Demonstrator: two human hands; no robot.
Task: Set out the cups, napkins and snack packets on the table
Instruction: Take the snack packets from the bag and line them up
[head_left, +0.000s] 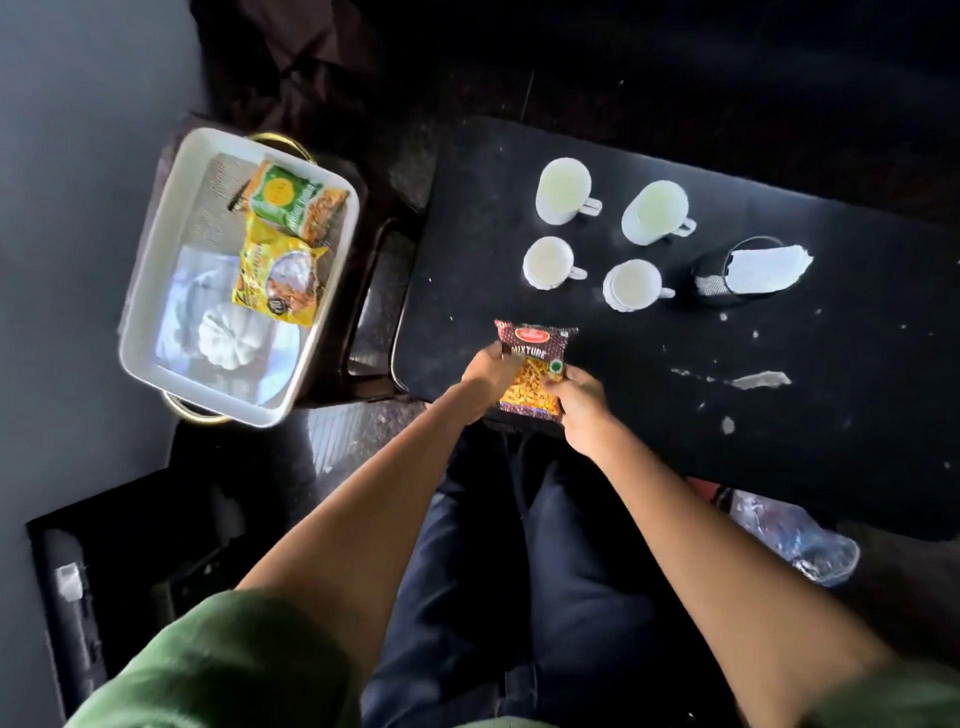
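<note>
Gripping the snack packet (532, 371) at the table (675, 415) edge, your left hand (485, 371) and right hand (579, 397) each curl around a side.

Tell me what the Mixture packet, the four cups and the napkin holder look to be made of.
Mixture packet: glossy printed plastic film, crinkled where both hands hold it. Cups: matte white, thick-walled with handles, probably ceramic, possibly plastic. Napkin holder: dark perforated mesh, likely metal.
</note>
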